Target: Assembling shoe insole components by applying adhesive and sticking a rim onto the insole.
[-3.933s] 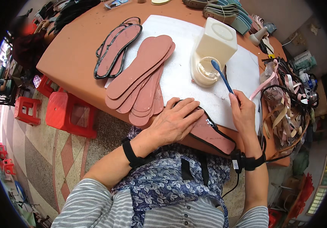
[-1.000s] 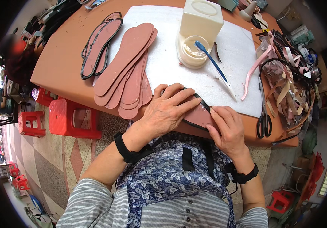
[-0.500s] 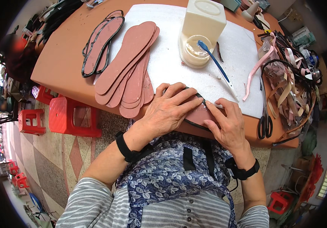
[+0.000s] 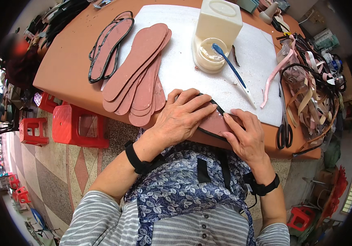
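Observation:
A reddish-brown shoe insole (image 4: pixel 213 123) with a black strip along its edge lies at the table's near edge, partly hidden under my hands. My left hand (image 4: pixel 185 117) grips it from the left, its fingers pressing on the top near the far edge. On the right side, my right hand (image 4: pixel 247 134) holds the insole's edge, fingertips against the black strip and thumb on the near side. To the left, plain insoles (image 4: pixel 137 69) are fanned in a stack. Beyond them are several black-edged insoles (image 4: pixel 111 49).
A cream glue container (image 4: pixel 219 24) with a round cup stands on a white foam sheet (image 4: pixel 176 49). A blue-and-white brush (image 4: pixel 235 74) leans out of the cup. Scissors (image 4: pixel 284 133) and tangled strips (image 4: pixel 311 82) lie right. Red stools (image 4: pixel 77 127) stand left; another person (image 4: pixel 20 61) sits far left.
My right fingertips have shifted slightly right along the insole's edge, so more of the black strip shows between my hands. My left hand has barely moved.

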Demonstrator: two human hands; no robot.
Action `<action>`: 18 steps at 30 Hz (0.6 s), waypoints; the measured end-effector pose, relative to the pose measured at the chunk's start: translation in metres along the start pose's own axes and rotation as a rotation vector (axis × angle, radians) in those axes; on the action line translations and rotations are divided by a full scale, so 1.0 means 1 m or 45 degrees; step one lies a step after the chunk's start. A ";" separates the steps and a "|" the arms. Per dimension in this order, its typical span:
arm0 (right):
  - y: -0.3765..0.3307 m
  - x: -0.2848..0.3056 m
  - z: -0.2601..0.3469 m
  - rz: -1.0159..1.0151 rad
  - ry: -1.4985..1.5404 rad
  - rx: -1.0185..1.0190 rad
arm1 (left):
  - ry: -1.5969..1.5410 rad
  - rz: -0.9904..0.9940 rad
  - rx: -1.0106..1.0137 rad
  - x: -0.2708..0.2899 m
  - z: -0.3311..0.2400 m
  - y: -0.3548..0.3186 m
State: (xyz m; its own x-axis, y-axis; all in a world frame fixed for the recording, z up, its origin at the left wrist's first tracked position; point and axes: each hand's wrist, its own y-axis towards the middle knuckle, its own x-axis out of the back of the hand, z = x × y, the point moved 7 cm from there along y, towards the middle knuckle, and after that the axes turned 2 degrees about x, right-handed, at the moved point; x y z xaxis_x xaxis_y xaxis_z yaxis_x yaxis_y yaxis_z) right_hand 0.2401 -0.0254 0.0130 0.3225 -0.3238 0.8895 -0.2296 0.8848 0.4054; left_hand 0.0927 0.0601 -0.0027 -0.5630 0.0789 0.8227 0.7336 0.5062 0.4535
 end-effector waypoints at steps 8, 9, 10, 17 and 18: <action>-0.011 -0.001 0.000 -0.011 0.031 -0.006 | 0.022 -0.030 -0.006 0.000 0.001 -0.001; -0.011 0.000 0.001 -0.017 0.016 -0.008 | 0.024 -0.030 -0.006 -0.001 0.002 -0.002; -0.012 0.002 0.002 -0.024 -0.002 -0.011 | 0.019 -0.054 -0.005 0.000 0.002 -0.002; -0.019 -0.001 0.002 -0.067 0.010 -0.028 | -0.221 -0.154 0.024 0.006 0.012 -0.004; -0.021 -0.002 0.001 -0.070 0.010 -0.029 | -0.216 -0.153 0.024 0.008 0.013 -0.005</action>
State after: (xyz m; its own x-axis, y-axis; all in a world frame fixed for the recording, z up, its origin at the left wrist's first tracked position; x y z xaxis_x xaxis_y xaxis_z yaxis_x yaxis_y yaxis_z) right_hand 0.2434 -0.0434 0.0029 0.3410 -0.3695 0.8644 -0.1907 0.8732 0.4485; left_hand 0.0798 0.0697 -0.0029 -0.7034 0.1596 0.6926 0.6507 0.5368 0.5371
